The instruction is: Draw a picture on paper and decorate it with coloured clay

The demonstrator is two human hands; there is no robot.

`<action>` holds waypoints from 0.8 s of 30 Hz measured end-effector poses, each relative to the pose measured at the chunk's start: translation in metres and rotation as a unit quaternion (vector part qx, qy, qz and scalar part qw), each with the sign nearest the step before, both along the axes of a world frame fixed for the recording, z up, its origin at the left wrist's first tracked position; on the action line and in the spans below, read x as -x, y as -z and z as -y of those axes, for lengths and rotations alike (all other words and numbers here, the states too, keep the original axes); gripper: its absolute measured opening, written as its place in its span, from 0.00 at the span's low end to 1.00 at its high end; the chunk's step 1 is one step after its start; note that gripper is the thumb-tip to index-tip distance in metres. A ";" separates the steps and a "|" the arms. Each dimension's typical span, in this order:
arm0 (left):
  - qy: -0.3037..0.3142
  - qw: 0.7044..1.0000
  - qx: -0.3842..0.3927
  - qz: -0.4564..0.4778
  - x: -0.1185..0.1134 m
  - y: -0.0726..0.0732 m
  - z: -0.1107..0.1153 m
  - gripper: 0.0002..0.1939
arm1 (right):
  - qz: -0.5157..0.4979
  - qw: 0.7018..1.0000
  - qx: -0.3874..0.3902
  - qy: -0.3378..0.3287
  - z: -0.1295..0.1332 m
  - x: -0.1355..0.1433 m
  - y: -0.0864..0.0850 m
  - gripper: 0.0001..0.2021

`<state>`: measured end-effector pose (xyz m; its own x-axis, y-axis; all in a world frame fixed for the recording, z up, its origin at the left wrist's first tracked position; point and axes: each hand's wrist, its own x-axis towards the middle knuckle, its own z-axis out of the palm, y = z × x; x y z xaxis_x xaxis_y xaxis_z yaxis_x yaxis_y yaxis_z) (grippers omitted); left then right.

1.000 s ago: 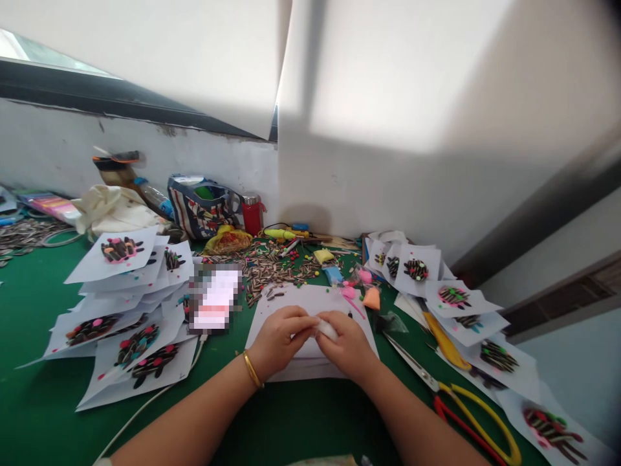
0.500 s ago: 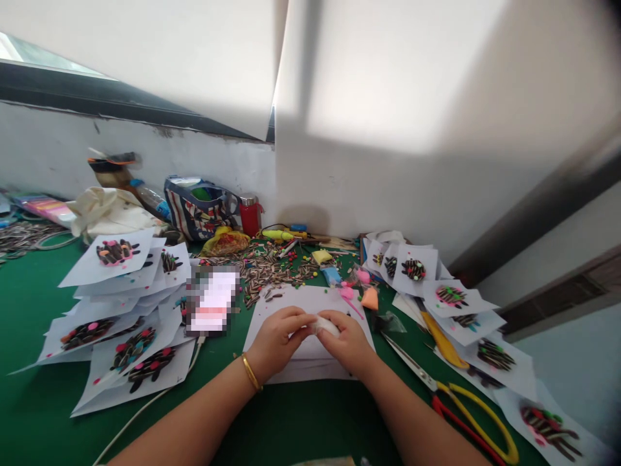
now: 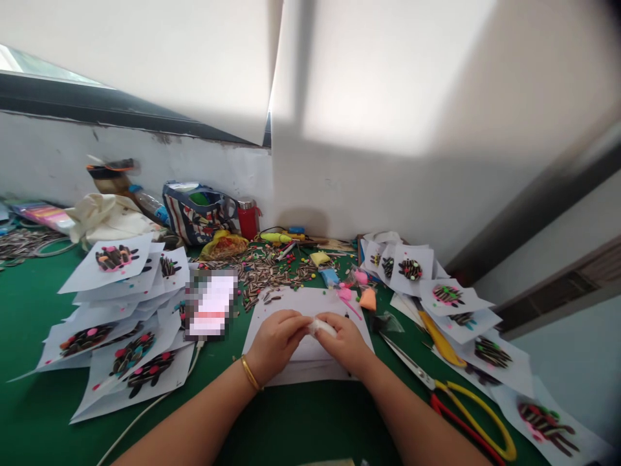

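Observation:
Both my hands meet above the white paper sheet point(image 3: 310, 353) in front of me. A small packet of white modelling clay point(image 3: 324, 327) with a crinkled, see-through end is between them. My right hand point(image 3: 344, 340) is closed around the packet's body, thumb along its near side. The bent fingertips of my left hand point(image 3: 281, 336), with a gold bangle at the wrist, pinch its left end. Part of the packet is hidden by the fingers. Just beyond the sheet are packets of blue clay point(image 3: 330, 278) and orange clay point(image 3: 367, 299), with pink clay point(image 3: 360, 277) beside them.
Scissors point(image 3: 427, 378) lie right of the sheet, near a yellow-handled tool point(image 3: 439, 336). Seed-decorated papers are piled at left point(image 3: 133, 310) and right point(image 3: 451, 294). A blurred phone point(image 3: 212, 304) with a cable lies left. Striped seeds point(image 3: 266, 272), a bag point(image 3: 196, 210) and a red bottle point(image 3: 248, 220) stand behind.
My left fingers have shifted slightly along the packet's left end, where more crinkled wrapping shows. Both hands stay over the sheet. The camera view has moved a little.

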<state>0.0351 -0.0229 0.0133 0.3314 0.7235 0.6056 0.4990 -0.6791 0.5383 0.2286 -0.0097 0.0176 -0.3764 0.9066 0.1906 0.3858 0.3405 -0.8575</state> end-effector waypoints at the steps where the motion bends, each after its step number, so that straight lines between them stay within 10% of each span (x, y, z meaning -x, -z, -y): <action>1: 0.010 1.000 0.023 0.008 0.000 0.001 -0.001 0.10 | -0.005 1.000 0.001 0.005 0.000 0.000 0.000 0.08; 10: 0.061 0.990 0.102 0.082 -0.002 0.006 -0.003 0.08 | -0.038 0.999 0.033 -0.009 0.004 0.001 0.000 0.09; 24: 0.005 0.979 0.179 0.092 0.001 0.004 -0.010 0.07 | 0.122 0.975 -0.183 0.038 0.008 0.000 0.001 0.11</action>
<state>0.0338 -0.0126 0.0096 0.2488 0.8977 0.3635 0.3645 -0.4345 0.8236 0.2284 -0.0175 0.0162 -0.3855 0.8216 0.4200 0.5996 0.5691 -0.5627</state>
